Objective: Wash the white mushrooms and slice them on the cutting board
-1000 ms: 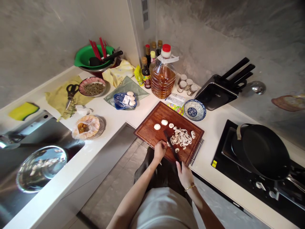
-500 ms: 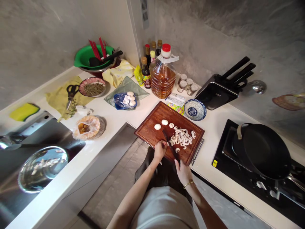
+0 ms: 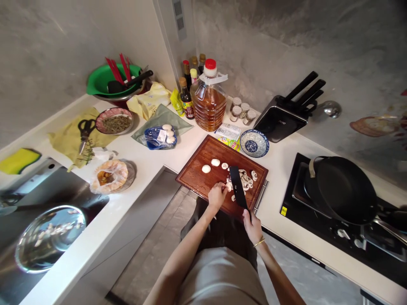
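On the brown wooden cutting board (image 3: 197, 180) my right hand (image 3: 253, 226) grips the handle of a black kitchen knife (image 3: 238, 186). Its wide blade lies flat-side up over the board, covering part of a pile of mushroom slices (image 3: 246, 180). My left hand (image 3: 218, 195) is just left of the blade, fingers curled together at a few mushroom slices (image 3: 229, 184); its fingertips are partly hidden. Behind them are two whole white mushrooms, one (image 3: 206, 169) nearer and one (image 3: 215, 162) farther, and a mushroom with its stem side up (image 3: 224, 166).
A blue-patterned bowl (image 3: 254, 143) and a large oil jug (image 3: 210, 101) stand behind the board. To the right are a knife block (image 3: 281, 120) and a black pan (image 3: 341, 188) on the stove. Leftward sit packed mushrooms (image 3: 160, 136), scissors (image 3: 85, 131) and a metal bowl (image 3: 51, 239) in the sink.
The knife has moved right and turned from edge-down to showing its flat side over the slices. My left hand has shifted slightly right to mushroom slices. The view has shifted a little.
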`<state>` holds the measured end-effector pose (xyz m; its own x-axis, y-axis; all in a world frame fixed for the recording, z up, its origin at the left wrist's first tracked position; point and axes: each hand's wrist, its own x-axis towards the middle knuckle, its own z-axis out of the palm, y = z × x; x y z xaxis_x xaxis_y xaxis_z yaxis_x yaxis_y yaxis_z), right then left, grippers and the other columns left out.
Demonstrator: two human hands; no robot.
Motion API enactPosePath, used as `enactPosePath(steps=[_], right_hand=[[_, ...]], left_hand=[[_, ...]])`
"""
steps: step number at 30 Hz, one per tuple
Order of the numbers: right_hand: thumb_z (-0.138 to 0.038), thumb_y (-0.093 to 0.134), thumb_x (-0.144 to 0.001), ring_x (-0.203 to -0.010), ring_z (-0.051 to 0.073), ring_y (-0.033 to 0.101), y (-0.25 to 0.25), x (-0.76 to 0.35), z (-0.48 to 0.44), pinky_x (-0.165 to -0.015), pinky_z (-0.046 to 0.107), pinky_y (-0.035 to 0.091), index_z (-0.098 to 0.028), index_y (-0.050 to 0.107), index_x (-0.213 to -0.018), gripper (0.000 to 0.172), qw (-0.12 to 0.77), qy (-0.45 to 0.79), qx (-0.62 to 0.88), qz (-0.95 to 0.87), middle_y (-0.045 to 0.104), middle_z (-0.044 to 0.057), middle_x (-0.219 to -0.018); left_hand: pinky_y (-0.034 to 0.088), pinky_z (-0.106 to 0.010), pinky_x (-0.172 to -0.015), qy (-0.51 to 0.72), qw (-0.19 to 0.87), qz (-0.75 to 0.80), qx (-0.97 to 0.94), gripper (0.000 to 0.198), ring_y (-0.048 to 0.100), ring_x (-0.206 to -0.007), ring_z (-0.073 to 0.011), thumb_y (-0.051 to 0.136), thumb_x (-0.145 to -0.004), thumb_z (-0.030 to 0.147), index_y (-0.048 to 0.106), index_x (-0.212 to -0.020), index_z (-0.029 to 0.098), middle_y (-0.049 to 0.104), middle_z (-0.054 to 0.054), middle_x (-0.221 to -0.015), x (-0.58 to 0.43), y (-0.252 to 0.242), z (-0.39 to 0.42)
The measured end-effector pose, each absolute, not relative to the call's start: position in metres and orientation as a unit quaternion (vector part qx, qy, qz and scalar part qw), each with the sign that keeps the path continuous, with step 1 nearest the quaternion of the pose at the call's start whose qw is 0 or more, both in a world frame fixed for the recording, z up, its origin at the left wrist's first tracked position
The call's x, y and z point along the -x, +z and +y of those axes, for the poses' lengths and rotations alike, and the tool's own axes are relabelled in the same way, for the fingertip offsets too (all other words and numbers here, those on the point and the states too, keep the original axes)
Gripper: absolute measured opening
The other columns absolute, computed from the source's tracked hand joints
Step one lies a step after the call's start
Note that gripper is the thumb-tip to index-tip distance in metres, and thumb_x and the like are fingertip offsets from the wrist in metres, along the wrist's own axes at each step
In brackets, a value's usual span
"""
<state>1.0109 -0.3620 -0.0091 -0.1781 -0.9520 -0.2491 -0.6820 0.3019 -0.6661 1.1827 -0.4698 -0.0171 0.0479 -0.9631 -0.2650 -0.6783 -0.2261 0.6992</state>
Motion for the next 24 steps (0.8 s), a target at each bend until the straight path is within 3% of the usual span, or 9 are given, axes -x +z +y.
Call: enactPosePath(steps=[6, 10, 14, 16, 19, 22, 24], right_hand=[[-0.062, 0.023, -0.089, -0.056, 0.020, 0.062, 0.008, -1.003, -0.365, -0.053, 0.027, 0.046, -0.018, 0.064, -0.084, 0.060, 0.325, -0.206, 0.537, 0.751, 0.066, 0.006, -0.060], [-0.058, 0.033, -0.089, -0.069, 0.020, 0.067, 0.018, -0.990, -0.367, -0.065, 0.027, 0.048, -0.019, 0.064, -0.098, 0.051, 0.289, -0.173, 0.572, 0.748, 0.071, 0.007, -0.078], [-0.058, 0.042, -0.086, -0.079, 0.019, 0.068, 0.021, -0.968, -0.364, -0.071, 0.026, 0.048, -0.022, 0.066, -0.102, 0.046, 0.212, -0.105, 0.647, 0.725, 0.072, 0.006, -0.092], [-0.057, 0.045, -0.085, -0.080, 0.019, 0.067, 0.021, -0.960, -0.363, -0.072, 0.026, 0.047, -0.021, 0.067, -0.101, 0.045, 0.182, -0.082, 0.676, 0.709, 0.072, 0.006, -0.094], [-0.055, 0.046, -0.085, -0.080, 0.020, 0.067, 0.023, -0.953, -0.362, -0.072, 0.027, 0.047, -0.021, 0.068, -0.101, 0.044, 0.178, -0.069, 0.697, 0.691, 0.072, 0.007, -0.093], [-0.053, 0.045, -0.086, -0.076, 0.020, 0.069, 0.026, -0.952, -0.359, -0.068, 0.026, 0.048, -0.022, 0.068, -0.100, 0.041, 0.244, -0.089, 0.696, 0.670, 0.073, 0.007, -0.089], [-0.057, 0.048, -0.082, -0.071, 0.019, 0.069, 0.026, -0.953, -0.356, -0.064, 0.025, 0.049, -0.026, 0.071, -0.089, 0.039, 0.271, -0.127, 0.658, 0.691, 0.074, 0.004, -0.081]], left_hand=[[0.043, -0.027, -0.073, -0.357, 0.241, -0.612, -0.663, 0.022, 0.059, -0.085, -0.0177, 0.056, -0.083, 0.026, 0.055, -0.104, 0.020, 0.063, -0.006, -0.093, -1.172, -0.019, -0.471], [0.046, -0.025, -0.067, -0.387, 0.328, -0.561, -0.655, 0.024, 0.060, -0.072, -0.0151, 0.056, -0.083, 0.032, 0.052, -0.104, 0.019, 0.064, -0.005, -0.084, -1.192, -0.023, -0.478], [0.045, -0.029, -0.077, -0.287, 0.402, -0.517, -0.699, 0.026, 0.059, -0.086, -0.0166, 0.041, -0.090, 0.038, 0.051, -0.103, 0.018, 0.062, -0.009, -0.098, -1.231, -0.003, -0.491], [0.042, -0.030, -0.081, -0.247, 0.381, -0.577, -0.679, 0.025, 0.057, -0.088, -0.0179, 0.051, -0.085, 0.042, 0.056, -0.092, 0.019, 0.062, -0.007, -0.093, -1.241, 0.013, -0.498], [0.037, -0.034, -0.087, -0.255, 0.263, -0.732, -0.574, 0.023, 0.055, -0.088, -0.0196, 0.065, -0.075, 0.043, 0.060, -0.077, 0.021, 0.063, -0.002, -0.082, -1.240, 0.030, -0.506], [0.035, -0.036, -0.089, -0.221, 0.219, -0.750, -0.584, 0.016, 0.053, -0.096, -0.0223, 0.062, -0.079, 0.035, 0.063, -0.089, 0.023, 0.064, -0.005, -0.095, -1.236, 0.029, -0.519], [0.036, -0.037, -0.088, -0.190, 0.218, -0.722, -0.629, 0.024, 0.051, -0.100, -0.0244, 0.062, -0.080, 0.030, 0.061, -0.102, 0.021, 0.062, -0.009, -0.105, -1.240, 0.021, -0.532]])
